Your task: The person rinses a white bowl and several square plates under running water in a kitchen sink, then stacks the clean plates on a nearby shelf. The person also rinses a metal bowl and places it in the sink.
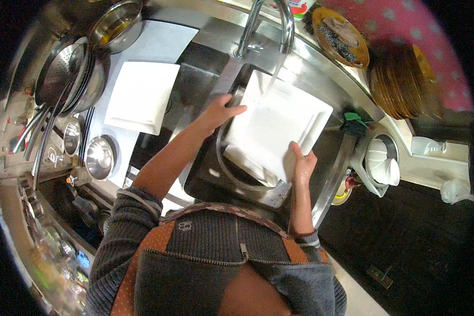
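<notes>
My left hand [221,112] grips the left edge of a white square plate [278,119], and my right hand [303,164] holds its lower right edge. The plate is tilted beneath a chrome faucet [284,29], with a thin stream of water falling at its upper part. Under it, more white dishes [250,166] lie in a round metal basin [224,174] in the sink [200,183]. Another white square plate [139,97] rests on a pale board [166,37] to the left.
At left are stacked pans [63,73] and steel bowls [100,157]. At upper right stand a stack of amber plates [395,84] and a plate with scrubbing pads [339,37]. A container of white crockery [379,163] sits right of the sink.
</notes>
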{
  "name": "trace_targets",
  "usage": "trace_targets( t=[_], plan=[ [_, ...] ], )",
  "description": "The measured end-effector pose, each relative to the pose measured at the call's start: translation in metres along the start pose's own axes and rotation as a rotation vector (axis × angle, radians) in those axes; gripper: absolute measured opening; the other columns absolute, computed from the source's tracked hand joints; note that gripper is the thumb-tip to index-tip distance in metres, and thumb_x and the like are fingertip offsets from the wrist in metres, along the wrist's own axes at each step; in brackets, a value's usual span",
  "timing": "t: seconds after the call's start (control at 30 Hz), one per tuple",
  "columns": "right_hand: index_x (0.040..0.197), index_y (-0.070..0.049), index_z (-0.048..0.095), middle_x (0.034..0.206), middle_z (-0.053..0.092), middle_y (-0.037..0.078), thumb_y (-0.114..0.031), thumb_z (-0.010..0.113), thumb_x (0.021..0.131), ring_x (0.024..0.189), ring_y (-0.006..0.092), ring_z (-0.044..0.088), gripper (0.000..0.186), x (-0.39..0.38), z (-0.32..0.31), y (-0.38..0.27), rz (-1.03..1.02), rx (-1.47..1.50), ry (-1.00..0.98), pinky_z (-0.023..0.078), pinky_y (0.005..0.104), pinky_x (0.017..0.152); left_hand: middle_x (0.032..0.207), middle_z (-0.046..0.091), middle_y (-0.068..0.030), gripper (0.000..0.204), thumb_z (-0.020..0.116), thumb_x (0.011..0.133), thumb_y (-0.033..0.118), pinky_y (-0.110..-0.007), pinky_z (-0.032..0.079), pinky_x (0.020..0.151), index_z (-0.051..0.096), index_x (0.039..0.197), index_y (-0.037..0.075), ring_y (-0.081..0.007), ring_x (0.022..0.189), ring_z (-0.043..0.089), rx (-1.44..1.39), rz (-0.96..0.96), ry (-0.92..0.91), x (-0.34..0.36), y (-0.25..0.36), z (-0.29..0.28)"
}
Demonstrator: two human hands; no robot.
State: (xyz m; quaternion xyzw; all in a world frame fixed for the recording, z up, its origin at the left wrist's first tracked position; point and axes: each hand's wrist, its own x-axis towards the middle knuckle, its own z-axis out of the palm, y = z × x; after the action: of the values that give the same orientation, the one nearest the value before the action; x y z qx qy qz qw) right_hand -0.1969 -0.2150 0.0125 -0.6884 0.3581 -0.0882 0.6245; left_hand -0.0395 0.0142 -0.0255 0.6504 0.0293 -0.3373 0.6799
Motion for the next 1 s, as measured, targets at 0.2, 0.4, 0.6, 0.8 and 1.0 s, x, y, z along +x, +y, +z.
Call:
trace_targets(
  t=[0.2, 0.4, 0.6, 0.8, 1.0],
  plan=[
    [0.112, 0.008, 0.054, 0.108, 0.061, 0.011, -0.023, 0.061, 0.086, 0.096, 0.017, 0.058, 0.041, 0.001, -0.018, 0.02, 0.413, 0.395, -0.255, 0.046, 0.031, 0.081, 0.092, 0.063, -0.0151, 0.042, 0.069, 0.074, 0.024, -0.034, 0.049, 0.07, 0.06, 0.104, -0.004, -0.0235, 0.079, 0.062, 0.047, -0.102, -0.156, -0.038, 0.015, 0.003],
    [0.124, -0.002, 0.049, 0.121, 0.054, 0.014, -0.048, 0.059, 0.083, 0.106, 0.0238, 0.054, 0.062, 0.0, -0.068, 0.2, 0.327, -0.126, 0.09, 0.044, 0.0363, 0.085, 0.087, 0.064, -0.0137, 0.038, 0.064, 0.074, 0.015, -0.033, 0.05, 0.07, 0.058, 0.105, -0.006, -0.0233, 0.077, 0.063, -0.048, -0.038, 0.157, -0.119, 0.029, -0.061],
    [0.137, -0.021, 0.032, 0.138, 0.035, 0.009, -0.078, 0.033, 0.076, 0.124, 0.0337, 0.032, 0.083, -0.001, -0.021, 0.248, 0.827, 0.676, 0.072, 0.036, 0.059, 0.088, 0.099, 0.061, -0.0174, 0.046, 0.062, 0.075, 0.003, -0.037, 0.052, 0.078, 0.046, 0.117, -0.009, -0.0279, 0.085, 0.063, -0.359, 0.031, 0.675, -0.176, 0.007, -0.144],
    [0.136, -0.023, 0.034, 0.136, 0.039, 0.01, -0.081, 0.027, 0.075, 0.116, 0.0335, 0.041, 0.086, 0.006, 0.008, 0.212, 0.728, 0.691, -0.07, 0.037, 0.0558, 0.086, 0.11, 0.058, -0.017, 0.049, 0.059, 0.079, 0.002, -0.04, 0.05, 0.086, 0.042, 0.124, -0.007, -0.0294, 0.097, 0.06, -0.549, 0.114, 0.646, -0.169, -0.041, -0.222],
    [0.131, -0.013, 0.042, 0.122, 0.052, 0.012, -0.078, 0.036, 0.075, 0.1, 0.0327, 0.053, 0.085, 0.047, -0.021, 0.275, 0.797, 0.292, 0.026, 0.046, 0.0444, 0.078, 0.113, 0.057, -0.0169, 0.05, 0.059, 0.079, 0.002, -0.041, 0.048, 0.088, 0.041, 0.125, -0.006, -0.0308, 0.101, 0.058, -0.631, 0.131, 0.704, -0.14, -0.073, -0.254]
  ],
)
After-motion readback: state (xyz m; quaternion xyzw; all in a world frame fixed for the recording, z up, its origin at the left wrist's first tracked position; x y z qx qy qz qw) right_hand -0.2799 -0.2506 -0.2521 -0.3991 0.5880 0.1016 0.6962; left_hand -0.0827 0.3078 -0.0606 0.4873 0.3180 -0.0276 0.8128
